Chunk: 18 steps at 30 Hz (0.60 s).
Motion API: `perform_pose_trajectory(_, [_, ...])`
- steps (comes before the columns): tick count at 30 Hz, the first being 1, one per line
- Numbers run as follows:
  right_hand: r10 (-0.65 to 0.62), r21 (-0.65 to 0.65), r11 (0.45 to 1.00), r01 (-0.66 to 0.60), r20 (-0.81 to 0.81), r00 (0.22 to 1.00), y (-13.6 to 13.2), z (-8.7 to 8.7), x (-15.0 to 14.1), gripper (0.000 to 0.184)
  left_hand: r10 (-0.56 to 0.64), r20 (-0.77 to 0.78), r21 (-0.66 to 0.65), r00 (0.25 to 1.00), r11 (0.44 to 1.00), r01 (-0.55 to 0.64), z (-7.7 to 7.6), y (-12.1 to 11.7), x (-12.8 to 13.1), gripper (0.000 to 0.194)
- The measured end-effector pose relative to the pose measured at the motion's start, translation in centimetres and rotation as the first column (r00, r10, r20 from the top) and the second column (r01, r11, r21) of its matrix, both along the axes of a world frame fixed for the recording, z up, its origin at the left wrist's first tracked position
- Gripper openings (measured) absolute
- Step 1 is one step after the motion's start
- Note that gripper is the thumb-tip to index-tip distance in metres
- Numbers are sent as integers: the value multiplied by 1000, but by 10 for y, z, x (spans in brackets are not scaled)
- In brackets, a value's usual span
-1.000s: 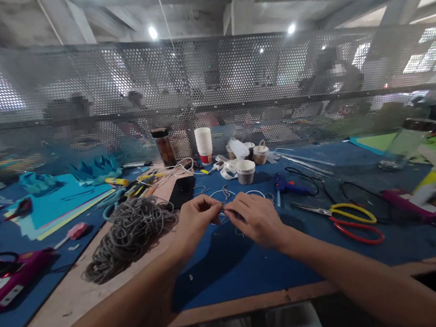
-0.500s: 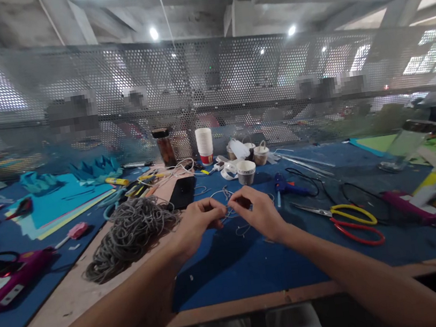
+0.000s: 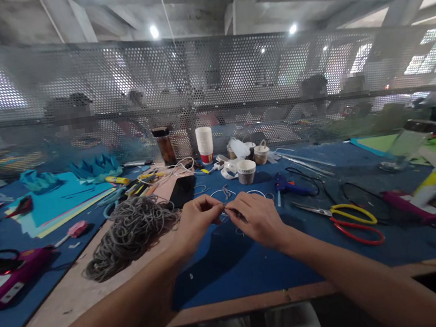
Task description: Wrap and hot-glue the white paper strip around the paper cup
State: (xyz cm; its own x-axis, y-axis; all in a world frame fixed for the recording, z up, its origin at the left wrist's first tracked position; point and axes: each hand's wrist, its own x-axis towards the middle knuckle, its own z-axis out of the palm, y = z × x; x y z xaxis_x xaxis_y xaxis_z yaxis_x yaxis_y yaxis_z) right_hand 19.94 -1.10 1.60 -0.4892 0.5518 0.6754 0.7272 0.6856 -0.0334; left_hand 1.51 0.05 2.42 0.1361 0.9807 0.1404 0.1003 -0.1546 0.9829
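My left hand [image 3: 198, 221] is closed in a pinch above the blue mat [image 3: 227, 284], its fingertips meeting those of my right hand [image 3: 259, 218]. My right hand is pinched too, palm turned down. Whatever lies between the fingertips is too small to make out. Just behind the hands, thin white wire [image 3: 257, 192] curves over the mat, with a small grey twisted piece [image 3: 228, 190] beside it. A tangled heap of grey cord [image 3: 130, 232] lies left of my left hand. Scissors [image 3: 353, 215] with one yellow and one red handle rest right of my right hand.
Behind the hands are a black phone [image 3: 182, 192], a small lettered cup [image 3: 247, 172], stacked paper cups [image 3: 204, 145] and a dark jar [image 3: 164, 146]. A blue glue gun [image 3: 292, 185] lies right. Purple power strips [image 3: 13, 279] and coloured paper [image 3: 64, 198] occupy the left. A perforated screen [image 3: 215, 88] stands behind.
The fingertips of both hands have come together. My right hand has turned over more, palm down, with its fingers folded closer.
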Motion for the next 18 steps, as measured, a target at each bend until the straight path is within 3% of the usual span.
perform_pose_trajectory(3, [-8,-17,1000,8,-37,999,0,0,0,18,-11,-113,66,994,998,19,1,-1,0,12])
perform_pose_trajectory(7, [-3,-171,985,-35,-217,976,4,1,1,15,-72,-165,80,984,993,87,2,-2,-1,9])
perform_pose_trajectory(12, [5,-318,935,-160,-439,899,11,2,2,13,-156,24,-65,987,985,158,3,0,-2,10])
perform_pose_trajectory(18, [14,-272,955,-118,-357,934,10,-3,0,13,-95,190,-192,977,973,132,7,-1,-1,14])
